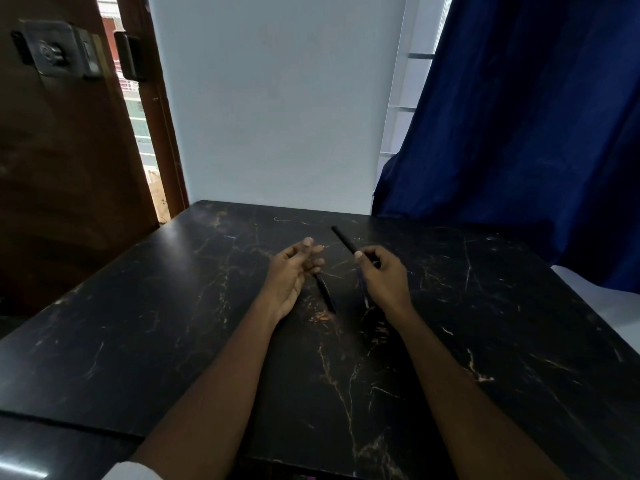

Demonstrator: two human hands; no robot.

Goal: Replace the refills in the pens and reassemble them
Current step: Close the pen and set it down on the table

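My right hand (382,277) is shut on a black pen barrel (343,239) that sticks up and to the far left from between thumb and fingers. A thin bluish refill (364,292) runs down under the same hand toward the table. My left hand (294,271) hovers palm-inward with fingers loosely curled and apart, holding nothing that I can see. Just right of it, a second black pen (325,293) lies on the dark marble table (173,323), pointing toward me.
The table's far edge meets a pale wall (277,116). A blue curtain (519,133) hangs at the right, reaching the table's right side. A brown wooden door (62,168) stands at the left.
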